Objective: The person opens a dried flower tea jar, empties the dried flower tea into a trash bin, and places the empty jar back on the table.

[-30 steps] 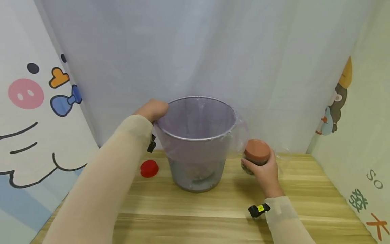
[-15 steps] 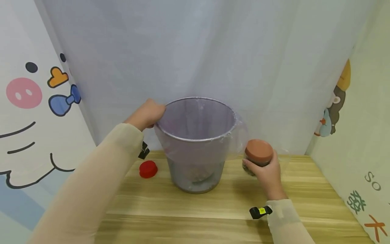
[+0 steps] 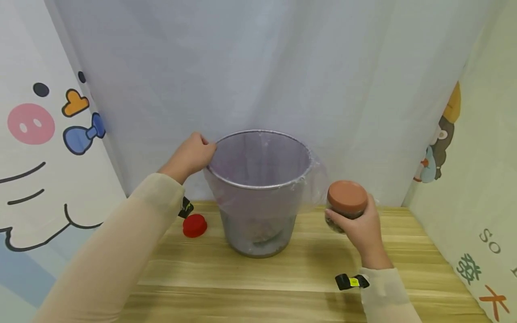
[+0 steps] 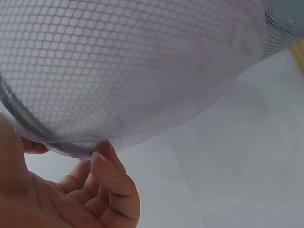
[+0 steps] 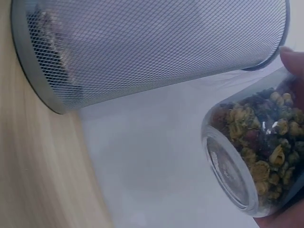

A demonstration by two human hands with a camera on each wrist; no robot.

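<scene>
A silver mesh wastebasket (image 3: pixel 258 233) stands upright, lined with a thin translucent bin liner (image 3: pixel 258 199) folded down outside its rim. At the rim's left side, my left hand (image 3: pixel 191 154) pinches the liner's edge; in the left wrist view, the fingers (image 4: pixel 114 178) curl up close under the rim. To the right of the basket, my right hand (image 3: pixel 365 226) grips a clear jar (image 5: pixel 266 147) around its side. Its orange-brown lid (image 3: pixel 347 196) is on, and dried flower buds (image 5: pixel 280 142) fill it. The jar's base is raised off the table in the right wrist view.
A red round cap (image 3: pixel 194 225) lies on the wooden table (image 3: pixel 242 287) left of the basket. Something dark and pale shows through the mesh at the basket's bottom. A white curtain (image 3: pixel 258 67) hangs behind, with cartoon-printed panels (image 3: pixel 32 179) on both sides.
My right hand has moved slightly right with the jar. My left hand has shifted a little left along the basket's rim, its fingers now more curled there.
</scene>
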